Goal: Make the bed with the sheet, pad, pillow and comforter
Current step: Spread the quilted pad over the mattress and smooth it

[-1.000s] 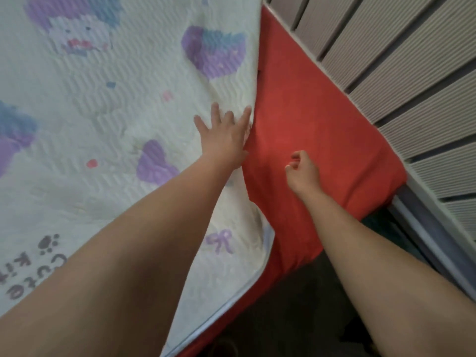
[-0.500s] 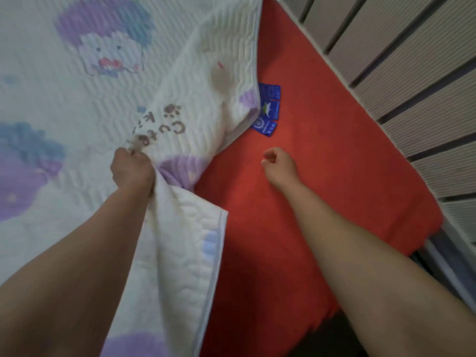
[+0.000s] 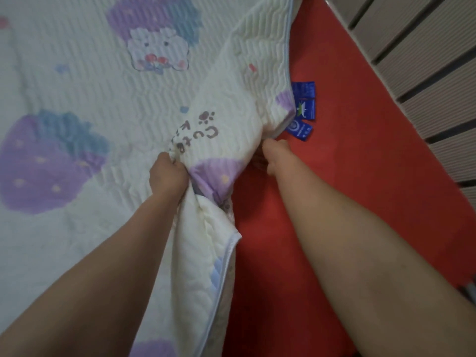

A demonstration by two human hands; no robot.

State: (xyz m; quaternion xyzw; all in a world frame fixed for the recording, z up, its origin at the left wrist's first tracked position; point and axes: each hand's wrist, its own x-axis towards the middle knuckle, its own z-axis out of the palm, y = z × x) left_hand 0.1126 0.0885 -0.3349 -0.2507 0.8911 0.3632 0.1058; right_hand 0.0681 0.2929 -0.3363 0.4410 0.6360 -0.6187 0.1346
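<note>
While my left fingers (image 3: 168, 162) pinch a bunched fold of the pad (image 3: 77, 104) and my right fingers (image 3: 273, 148) curl under that same fold, blue tags (image 3: 304, 104) lie just beyond them on the red sheet (image 3: 360, 181) — slatted wall (image 3: 425, 60) farther right.

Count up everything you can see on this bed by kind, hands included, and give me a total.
Quilted pad: 1
Red sheet: 1
Blue labels: 3
Hands: 2, left hand and right hand, both gripping the pad
Total: 7
</note>
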